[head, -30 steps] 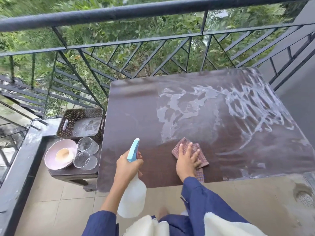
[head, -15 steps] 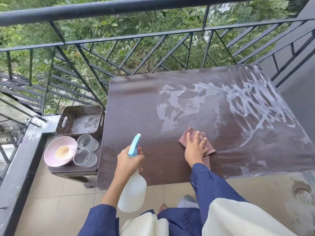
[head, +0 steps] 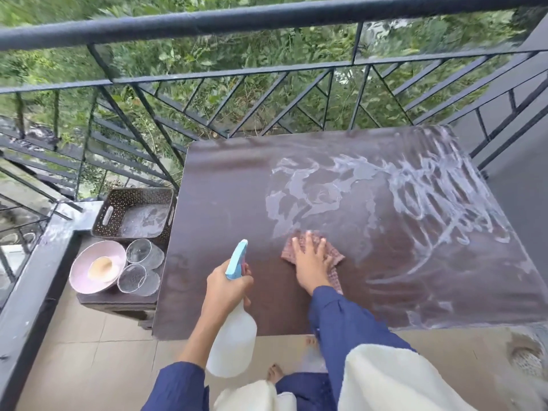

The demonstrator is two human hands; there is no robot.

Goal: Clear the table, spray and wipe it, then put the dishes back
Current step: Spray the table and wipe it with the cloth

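Note:
The dark brown table (head: 225, 203) is streaked with white spray across its middle and right side. My right hand (head: 311, 262) presses flat, fingers spread, on a red checked cloth (head: 336, 256) near the table's front middle. My left hand (head: 226, 287) grips the neck of a white spray bottle (head: 232, 342) with a blue trigger head, held upright over the table's front edge. The dishes stand on a low dark stool (head: 118, 301) left of the table: a pink bowl (head: 89, 262) with a smaller tan dish inside, and two clear glasses (head: 143, 252) (head: 133, 278).
A brown perforated basket (head: 103, 215) sits behind the dishes on the stool. A black metal railing (head: 267, 19) runs along the far side and left, close to the table. Tiled floor lies below, with a floor drain (head: 526, 354) at the right. My bare foot (head: 274, 373) shows under the table's front edge.
My right hand has pushed the cloth away from me, from the front edge toward the wet streaks in the middle. My left hand keeps its grip on the bottle.

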